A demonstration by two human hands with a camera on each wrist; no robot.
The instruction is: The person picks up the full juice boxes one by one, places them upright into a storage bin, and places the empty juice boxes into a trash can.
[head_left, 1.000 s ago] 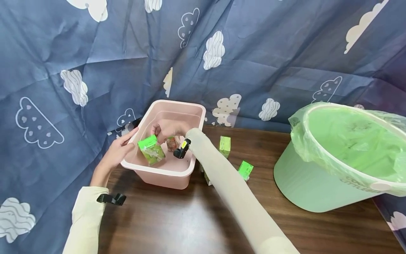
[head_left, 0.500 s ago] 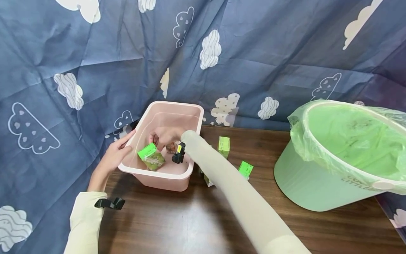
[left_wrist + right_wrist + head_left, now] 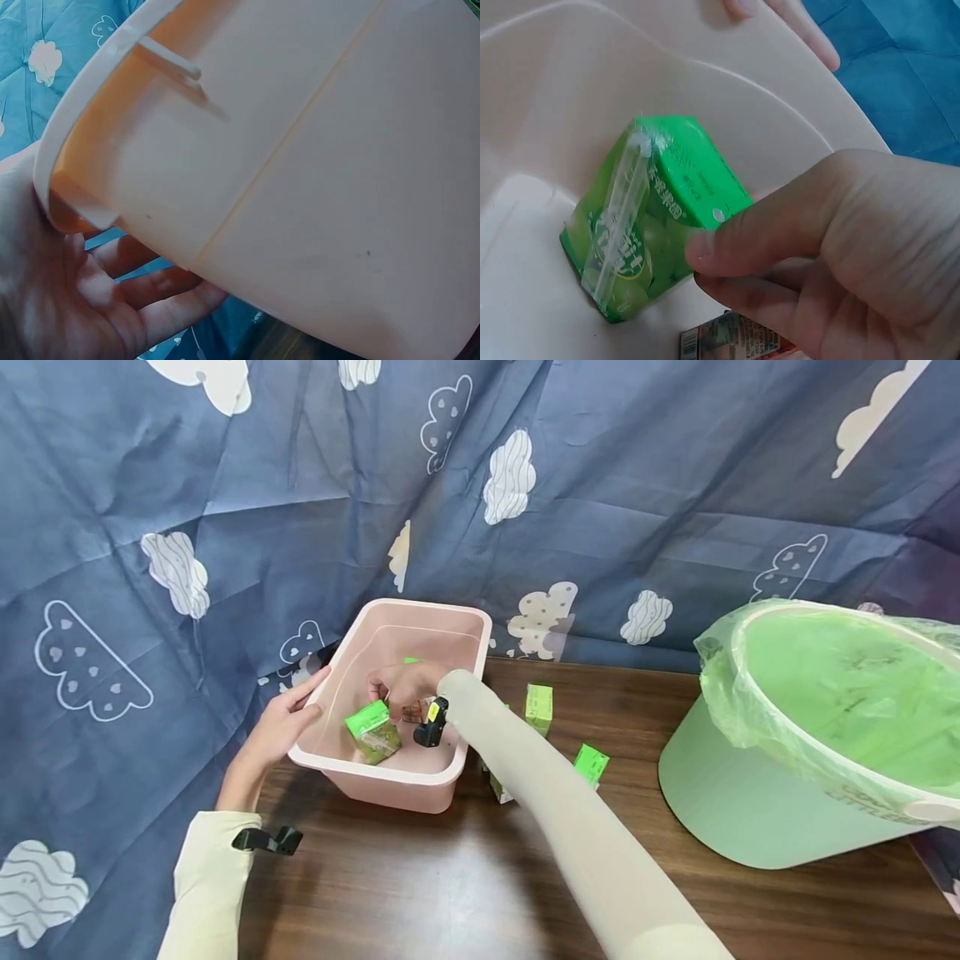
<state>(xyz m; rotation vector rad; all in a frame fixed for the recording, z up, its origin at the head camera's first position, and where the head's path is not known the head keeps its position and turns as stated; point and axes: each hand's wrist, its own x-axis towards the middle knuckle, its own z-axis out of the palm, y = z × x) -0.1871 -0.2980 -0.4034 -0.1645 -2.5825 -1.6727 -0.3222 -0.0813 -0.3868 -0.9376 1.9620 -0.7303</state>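
The person is putting little drink boxes into the pink plastic tub at the back left edge of the dark wooden tabletop, and the next move, I think, needs the hand to lift out without tipping anything. The left hand rests flat and open against the tub's left rim. The right hand, inside the tub, has curled fingers touching the small green juice carton; whether they grip it, I cannot tell.
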